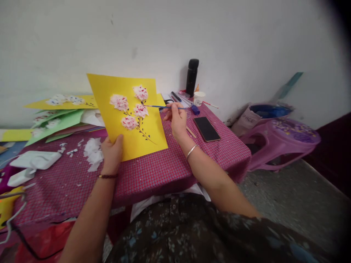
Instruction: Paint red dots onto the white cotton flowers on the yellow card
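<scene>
The yellow rectangular sheet looks like smooth, matt card; the white-and-red flower clusters on it are rough, crumpled, tissue-like paper. Left of the sheet sit a soft, wrinkled white paper heap and a smooth white plastic-looking slab. To its right are a shiny silver metal bangle, a smooth, dark-faced rectangular phone and a moulded pink plastic stool. Beneath it, red-checked woven cloth covers the desk.
</scene>
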`<state>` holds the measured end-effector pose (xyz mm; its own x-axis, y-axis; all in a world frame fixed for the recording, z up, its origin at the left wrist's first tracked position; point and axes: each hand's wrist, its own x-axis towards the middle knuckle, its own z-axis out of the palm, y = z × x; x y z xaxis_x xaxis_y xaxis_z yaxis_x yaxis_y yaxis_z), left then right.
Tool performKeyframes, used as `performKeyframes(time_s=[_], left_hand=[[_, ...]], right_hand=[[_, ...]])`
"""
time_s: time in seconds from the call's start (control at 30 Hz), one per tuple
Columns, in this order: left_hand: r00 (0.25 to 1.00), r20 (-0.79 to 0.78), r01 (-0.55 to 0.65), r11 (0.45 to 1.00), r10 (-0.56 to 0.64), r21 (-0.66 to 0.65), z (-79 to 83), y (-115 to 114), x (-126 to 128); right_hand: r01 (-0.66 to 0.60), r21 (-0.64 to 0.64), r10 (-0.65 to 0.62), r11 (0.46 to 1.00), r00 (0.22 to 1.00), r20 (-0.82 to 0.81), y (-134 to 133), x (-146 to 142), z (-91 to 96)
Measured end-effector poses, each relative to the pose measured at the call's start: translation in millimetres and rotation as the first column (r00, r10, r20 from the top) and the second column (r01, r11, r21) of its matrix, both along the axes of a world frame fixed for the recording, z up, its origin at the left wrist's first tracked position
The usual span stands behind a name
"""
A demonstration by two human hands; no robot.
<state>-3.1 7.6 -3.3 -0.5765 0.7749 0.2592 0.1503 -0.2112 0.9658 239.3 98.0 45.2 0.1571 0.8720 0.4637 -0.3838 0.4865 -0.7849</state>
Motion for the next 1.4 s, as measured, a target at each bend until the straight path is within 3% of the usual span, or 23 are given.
performKeyframes(time_s=[0.17, 0.33, 0.7, 1.0, 1.23, 1.4], left_hand=[[1.000, 0.021, -0.003, 1.000, 0.002, 0.003, 0.5, -0.4, -0.1], [0.999, 0.029, -0.014, 1.000, 0.014, 0.004, 1.0, -0.1, 1.2], [0.999, 0.031, -0.008, 1.000, 0.008, 0.009, 2.7, -1.5, 4.2], [1.000, 0.023, -0.008, 1.000, 0.008, -0.006, 5.9, -2.5, 5.9], [1.000, 0.015, -0.013, 1.000, 0.013, -0.005, 3.7, -1.1, 3.7], [1.000, -0.006, -0.018, 1.000, 0.018, -0.020, 4.5, -3.0, 2.9]], right_hand=[[-0.045, -0.011, 0.045, 0.999, 0.998, 0.049, -2.2, -1.2, -0.4], [-0.110, 0.063, 0.106, 0.992, 0.992, 0.062, -6.7, -10.6, -4.3], [-0.077, 0.034, 0.077, 0.996, 0.997, -0.006, -8.5, -9.6, -1.5], [-0.046, -0.045, 0.048, 0.998, 0.997, 0.057, -7.2, -6.9, 1.4], [-0.079, 0.028, 0.078, 0.996, 0.996, 0.043, -6.6, -6.5, 1.1], [-0.103, 0.030, 0.098, 0.994, 0.987, 0.124, -7.3, -8.8, -0.4]])
